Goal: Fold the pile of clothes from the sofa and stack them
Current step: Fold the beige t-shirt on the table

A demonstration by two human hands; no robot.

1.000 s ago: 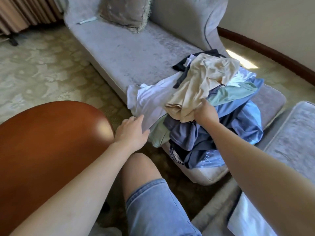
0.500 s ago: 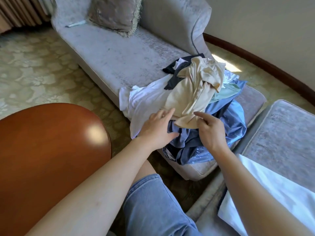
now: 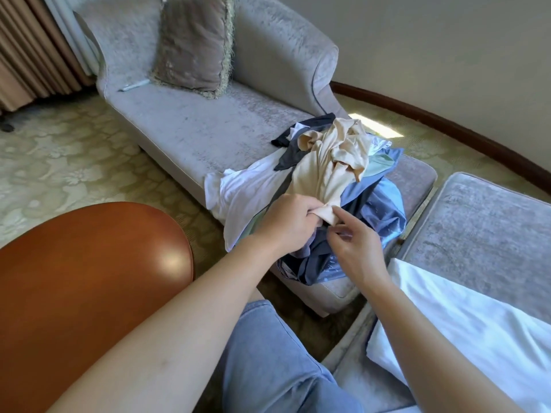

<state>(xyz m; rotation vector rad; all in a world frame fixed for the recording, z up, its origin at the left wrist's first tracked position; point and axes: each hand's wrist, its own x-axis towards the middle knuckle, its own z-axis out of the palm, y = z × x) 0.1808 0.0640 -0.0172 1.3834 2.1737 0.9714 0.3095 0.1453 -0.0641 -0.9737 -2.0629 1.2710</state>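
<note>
Pile of clothes (image 3: 362,201): heaped unfolded on the near end of the grey sofa (image 3: 193,129), spilling over its front edge.
Cream garment (image 3: 328,168): on top of the pile, crumpled, drawn toward the person into a narrow tail.
Left hand (image 3: 286,223): grip closed round the near tail of the cream garment, fingers curled over the cloth.
Right hand (image 3: 356,251): just beside the left, grip loose and holding nothing. The forefinger tip touches the end of the cream tail, thumb apart below it; somewhat blurred.
White garment (image 3: 247,192): left side of the pile, hanging over the sofa's front edge.
Blue garments (image 3: 384,210): beneath the cream one, on the right and near sides, draped down the front.
Dark garment (image 3: 301,138): far side of the pile, partly under the cream one.
Cushion (image 3: 193,43): upright against the sofa back at the far end, well apart from the pile.
Grey seat (image 3: 477,228): just beside the sofa, to its right.
White cloth (image 3: 477,329): flat on the near part of the grey seat, beside the right forearm.
Surface (image 3: 89,278): rounded, glossy brown wood, lower left, partly under the left forearm.
Denim shorts (image 3: 268,368): on the person's leg, bottom centre.
Carpet (image 3: 59,162): pale, floral pattern — under all the furniture.
</note>
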